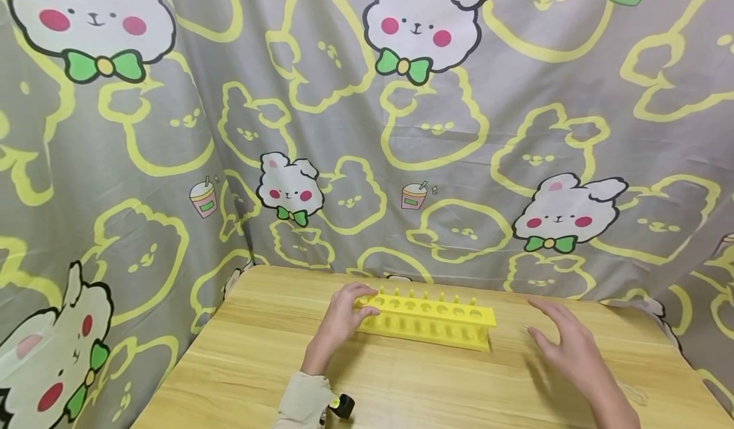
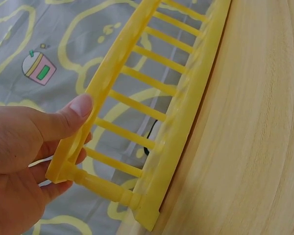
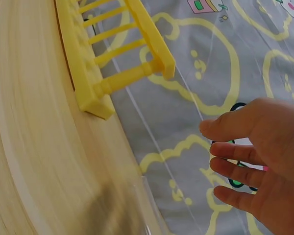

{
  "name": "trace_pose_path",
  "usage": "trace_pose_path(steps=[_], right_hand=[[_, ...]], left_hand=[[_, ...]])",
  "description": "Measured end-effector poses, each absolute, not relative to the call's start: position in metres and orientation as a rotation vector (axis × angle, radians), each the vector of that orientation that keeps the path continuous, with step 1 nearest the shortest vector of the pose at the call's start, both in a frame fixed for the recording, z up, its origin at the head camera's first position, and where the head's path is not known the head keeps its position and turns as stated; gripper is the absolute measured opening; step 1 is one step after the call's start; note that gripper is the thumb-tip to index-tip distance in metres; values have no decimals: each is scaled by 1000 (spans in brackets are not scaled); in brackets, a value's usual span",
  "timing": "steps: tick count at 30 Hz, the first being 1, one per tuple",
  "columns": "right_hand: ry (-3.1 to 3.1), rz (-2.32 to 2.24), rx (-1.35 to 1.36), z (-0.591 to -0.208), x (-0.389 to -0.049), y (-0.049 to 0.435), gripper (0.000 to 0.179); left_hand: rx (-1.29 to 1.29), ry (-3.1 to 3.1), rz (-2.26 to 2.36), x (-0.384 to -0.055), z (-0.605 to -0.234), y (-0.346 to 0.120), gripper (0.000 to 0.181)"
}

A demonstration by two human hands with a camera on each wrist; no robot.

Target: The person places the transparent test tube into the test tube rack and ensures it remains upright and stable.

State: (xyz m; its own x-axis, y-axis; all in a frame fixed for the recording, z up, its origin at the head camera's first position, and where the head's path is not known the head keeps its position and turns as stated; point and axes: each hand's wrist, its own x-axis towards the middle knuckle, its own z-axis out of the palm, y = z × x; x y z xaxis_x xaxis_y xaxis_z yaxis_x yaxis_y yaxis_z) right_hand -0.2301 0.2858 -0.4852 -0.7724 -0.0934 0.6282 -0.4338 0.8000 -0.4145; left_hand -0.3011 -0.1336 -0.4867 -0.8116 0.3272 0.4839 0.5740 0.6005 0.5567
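A yellow test tube rack [image 1: 427, 317] stands on the wooden table, with a row of round holes on top and a row of pegs along its back. My left hand [image 1: 344, 314] grips the rack's left end; in the left wrist view the thumb [image 2: 81, 105] lies on the top bar and the fingers curl beneath it. To the right of the rack, apart from it, my right hand [image 1: 568, 346] hovers over the table. Its fingers are spread and relaxed, and nothing is in it, as the right wrist view also shows.
A thin clear item [image 1: 633, 392] lies on the table [image 1: 229, 352] by the right forearm, partly hidden. A grey curtain [image 1: 355, 129] with cartoon rabbits hangs close behind the table and along its left side. A small black device [image 1: 342, 407] sits at the left cuff.
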Motion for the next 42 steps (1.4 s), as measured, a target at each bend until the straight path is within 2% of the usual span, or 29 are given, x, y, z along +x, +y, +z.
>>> trace_pose_path(steps=[42], right_hand=[[-2684, 710, 171, -510, -228, 320, 45]], left_hand=[[-718, -2514, -1045, -301, -488, -134, 36]])
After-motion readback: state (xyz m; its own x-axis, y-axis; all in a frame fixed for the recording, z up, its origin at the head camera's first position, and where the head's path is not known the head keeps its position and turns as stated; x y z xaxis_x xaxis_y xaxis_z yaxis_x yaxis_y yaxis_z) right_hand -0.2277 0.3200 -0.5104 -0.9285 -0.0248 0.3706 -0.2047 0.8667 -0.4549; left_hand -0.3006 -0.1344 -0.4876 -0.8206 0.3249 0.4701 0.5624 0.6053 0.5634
